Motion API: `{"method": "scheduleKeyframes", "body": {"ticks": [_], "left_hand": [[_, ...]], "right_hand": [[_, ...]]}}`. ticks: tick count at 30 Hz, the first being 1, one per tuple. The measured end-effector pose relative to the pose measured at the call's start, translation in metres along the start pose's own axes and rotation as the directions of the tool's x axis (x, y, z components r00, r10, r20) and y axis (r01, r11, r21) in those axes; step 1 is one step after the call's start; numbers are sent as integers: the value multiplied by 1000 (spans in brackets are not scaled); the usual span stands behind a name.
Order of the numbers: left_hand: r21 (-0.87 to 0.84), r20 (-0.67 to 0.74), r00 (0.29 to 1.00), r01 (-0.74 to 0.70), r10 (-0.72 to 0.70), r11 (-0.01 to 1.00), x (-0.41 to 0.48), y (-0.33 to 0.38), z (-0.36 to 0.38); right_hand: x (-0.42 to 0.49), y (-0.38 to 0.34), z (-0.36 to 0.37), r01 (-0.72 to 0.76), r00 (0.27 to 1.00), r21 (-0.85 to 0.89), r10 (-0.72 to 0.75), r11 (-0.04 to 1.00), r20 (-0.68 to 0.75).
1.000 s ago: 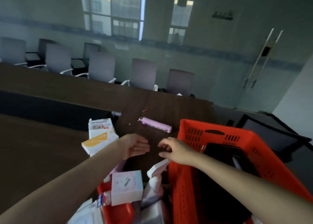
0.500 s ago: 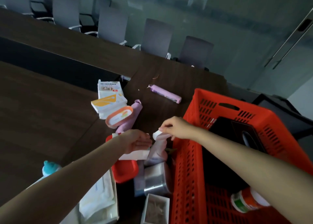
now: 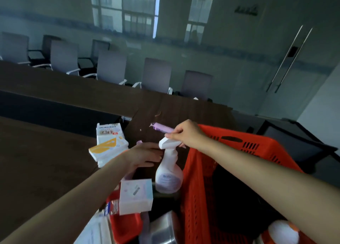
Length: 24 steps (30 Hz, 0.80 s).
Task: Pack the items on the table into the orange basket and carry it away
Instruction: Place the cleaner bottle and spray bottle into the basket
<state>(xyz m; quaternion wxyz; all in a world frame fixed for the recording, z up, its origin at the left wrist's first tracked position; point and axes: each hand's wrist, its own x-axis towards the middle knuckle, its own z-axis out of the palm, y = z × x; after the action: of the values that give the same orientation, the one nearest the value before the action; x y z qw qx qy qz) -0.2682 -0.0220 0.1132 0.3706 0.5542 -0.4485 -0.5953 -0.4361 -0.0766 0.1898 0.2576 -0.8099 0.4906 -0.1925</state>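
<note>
- Spray bottle [image 3: 169, 177]: white head, pale lilac body, upright; hung outside the orange basket [image 3: 244, 140], just beside its left wall.
- Right hand [image 3: 185, 135]: fingers and thumb pinched on the bottle's trigger head, over the basket's far-left corner.
- Left hand [image 3: 143, 156]: fingers straight and loose, holding nothing; tips at the bottle's neck, on the side away from the basket. Contact could not be told.
- Orange basket: slotted plastic, stood on the dark wooden table [image 3: 46, 160]. Inside were a dark flat thing [image 3: 230, 188] and, at the near end, a round white-and-orange container [image 3: 283, 233].
- Purple tube [image 3: 161, 128]: lay just beyond the basket's far-left corner, partly behind the right hand.
- Stack of white and yellow boxes [image 3: 108, 146]: left of the basket, beyond the left hand.
- White box [image 3: 136, 195]: left of the basket, nearer, over a red tub [image 3: 127, 225].
- Metal tin [image 3: 163, 231]: beside the basket's left wall, near end.
- Chairs [image 3: 156, 74]: a row well beyond the basket.
</note>
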Motion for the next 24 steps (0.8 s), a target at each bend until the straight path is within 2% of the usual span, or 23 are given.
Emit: {"method": "scheduleKeyframes", "body": {"ticks": [3,7,11,14,17,19,24], "left_hand": [[106,-66,987,-139,146,985,1,43,-2],[171,-89,919,-367,385,914,4,91,12],[332,-92,791,-548,604,768,8,131,40],[461,-47,695,-622,717,633,9,149,68],[447,25,648,-688,761,572,10,156,100],[402,83,653,-714,753,574,15,155,121],[260,289,681,-732,673,630,26,138,182]], "right_hand": [[10,-18,-42,38,994,58,-32,998,-100],[18,-46,-96,98,973,83,-78,992,-219],[7,-70,-148,98,951,88,-68,991,-301],[-12,-78,-180,60,949,53,-41,997,-312],[-40,-73,-208,23,970,-38,-32,999,-239],[-58,-59,-222,-1,977,-98,-20,995,-213],[-96,-9,-234,-168,970,-165,133,972,-206]]}}
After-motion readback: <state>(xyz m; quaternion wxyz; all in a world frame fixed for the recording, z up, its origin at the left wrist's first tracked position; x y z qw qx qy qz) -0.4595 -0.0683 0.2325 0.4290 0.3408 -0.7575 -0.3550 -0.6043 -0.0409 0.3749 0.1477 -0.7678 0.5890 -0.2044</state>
